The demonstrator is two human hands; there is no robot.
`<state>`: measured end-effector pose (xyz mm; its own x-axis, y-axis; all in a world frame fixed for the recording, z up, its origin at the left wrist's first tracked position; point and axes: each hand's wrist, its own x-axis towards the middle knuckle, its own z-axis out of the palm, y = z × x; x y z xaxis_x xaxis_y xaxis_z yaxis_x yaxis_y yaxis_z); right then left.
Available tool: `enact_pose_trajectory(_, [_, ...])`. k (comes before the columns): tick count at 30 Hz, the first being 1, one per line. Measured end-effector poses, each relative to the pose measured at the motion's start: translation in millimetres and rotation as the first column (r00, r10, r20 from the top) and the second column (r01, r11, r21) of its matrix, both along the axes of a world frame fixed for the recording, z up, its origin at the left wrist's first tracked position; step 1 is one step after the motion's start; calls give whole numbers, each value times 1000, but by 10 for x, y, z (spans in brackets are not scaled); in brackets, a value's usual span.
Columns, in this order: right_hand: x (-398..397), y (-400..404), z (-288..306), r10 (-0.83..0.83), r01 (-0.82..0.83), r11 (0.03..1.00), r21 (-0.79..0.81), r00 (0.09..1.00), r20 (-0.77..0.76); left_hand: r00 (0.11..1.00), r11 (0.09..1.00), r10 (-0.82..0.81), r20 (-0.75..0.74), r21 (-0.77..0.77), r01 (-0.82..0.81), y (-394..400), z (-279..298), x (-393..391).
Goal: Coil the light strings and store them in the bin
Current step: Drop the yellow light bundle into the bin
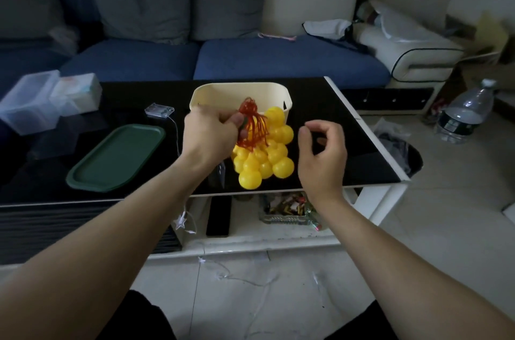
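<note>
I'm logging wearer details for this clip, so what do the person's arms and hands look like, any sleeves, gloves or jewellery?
Both forearms are bare right up to the frame edge, with no sleeves showing. The left hand and the right hand wear no gloves, and no rings, watch or bracelets are visible. Dark clothing shows at the bottom edge, between the arms.

A dark green tray lies on the black glass table at the left of the frame. Further left, at the table's edge, stand two clear plastic boxes — one beside the other. Behind the table runs a blue sofa with grey cushions and a cream armrest. At the right edge a large water bottle stands on the tiled floor. On the table's lower white shelf sits a glass dish of small coloured items — too blurred to identify.
</note>
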<state>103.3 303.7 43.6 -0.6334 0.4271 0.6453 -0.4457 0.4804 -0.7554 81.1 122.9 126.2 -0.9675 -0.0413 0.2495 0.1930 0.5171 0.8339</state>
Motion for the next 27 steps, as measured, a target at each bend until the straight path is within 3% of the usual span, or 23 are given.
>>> enact_pose_trajectory(3, [-55,49,-11,-19,21,998,-67,999,36,993,998,47,-105,36,-44,50,311,-211])
enact_pose_trajectory(8, [-157,90,-114,-34,47,995,-86,989,144,986,994,85,-143,85,-73,158,703,-616])
enact_pose_trajectory(11, [-211,92,-188,-42,56,997,-62,978,205,978,989,90,-189,132,-65,223,817,-820])
enact_pose_trajectory(15, [-261,69,-269,-4,19,998,-54,966,258,958,994,84,-273,86,-62,305,800,-1047])
enact_pose_trajectory(21, [-376,46,-366,25,-6,998,-68,957,290,961,970,80,-265,-200,-136,371,355,-1369])
enact_pose_trajectory(27, [-469,44,-470,54,-40,998,-48,942,330,992,868,-54,-110,-497,-8,295,-164,-1632])
